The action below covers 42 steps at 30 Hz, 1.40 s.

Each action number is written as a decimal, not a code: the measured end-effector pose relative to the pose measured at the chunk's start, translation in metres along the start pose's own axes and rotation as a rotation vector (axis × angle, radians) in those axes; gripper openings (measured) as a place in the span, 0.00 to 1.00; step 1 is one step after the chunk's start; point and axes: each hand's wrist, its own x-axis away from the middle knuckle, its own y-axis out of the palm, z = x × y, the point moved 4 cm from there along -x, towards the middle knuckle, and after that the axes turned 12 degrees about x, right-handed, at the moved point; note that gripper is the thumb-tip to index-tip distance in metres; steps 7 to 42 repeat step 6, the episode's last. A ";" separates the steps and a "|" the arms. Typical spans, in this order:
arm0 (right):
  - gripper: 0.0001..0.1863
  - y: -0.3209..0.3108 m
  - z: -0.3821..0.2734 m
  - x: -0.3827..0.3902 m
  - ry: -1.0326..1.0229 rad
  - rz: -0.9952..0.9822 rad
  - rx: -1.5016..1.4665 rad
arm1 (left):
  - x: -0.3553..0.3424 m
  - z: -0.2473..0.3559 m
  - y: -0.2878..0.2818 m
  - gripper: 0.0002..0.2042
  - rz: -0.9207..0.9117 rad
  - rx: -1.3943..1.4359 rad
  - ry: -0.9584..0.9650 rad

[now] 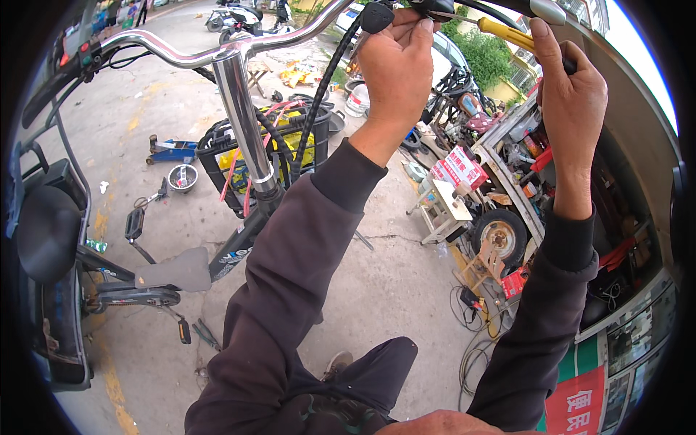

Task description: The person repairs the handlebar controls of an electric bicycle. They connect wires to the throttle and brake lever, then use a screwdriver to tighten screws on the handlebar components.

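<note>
I look down on a chrome handlebar (181, 54), a smooth bent tube, that sweeps across the top of the frame above a polished steel stem (243, 119) on a dark electric bicycle (156, 279). My left hand (395, 61) is clamped around the right end of that bar, fingers curled over a black ribbed cable (322, 94) and a black plastic fitting (377, 16). My right hand (573, 90) is shut on the dark handle of a screwdriver (504, 32) with a yellow collar, its tip pointed toward the left hand; the thumb lies straight along the handle. Both forearms wear dull purple-grey sleeves (290, 275) that hide much of the frame beneath. A black wire basket (217, 156), stuffed with yellow bags and red and black cables, sits just ahead of the stem. The grey footboard (174, 270) and black saddle (47, 232) lie to my left. On the cracked concrete (391, 283) rest a blue floor jack (170, 151) and a metal bowl (182, 176). To my right stands a cluttered shelf (522, 156), with a small wheel (500, 235) and a white stool (446, 210) beside it.
</note>
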 end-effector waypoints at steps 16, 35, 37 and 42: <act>0.29 -0.002 -0.016 0.013 -0.087 -0.220 -0.507 | 0.000 -0.003 -0.001 0.07 -0.006 0.131 0.133; 0.29 -0.002 -0.016 0.013 -0.087 -0.220 -0.507 | 0.000 -0.003 -0.001 0.07 -0.006 0.131 0.133; 0.29 -0.002 -0.016 0.013 -0.087 -0.220 -0.507 | 0.000 -0.003 -0.001 0.07 -0.006 0.131 0.133; 0.29 -0.002 -0.016 0.013 -0.087 -0.220 -0.507 | 0.000 -0.003 -0.001 0.07 -0.006 0.131 0.133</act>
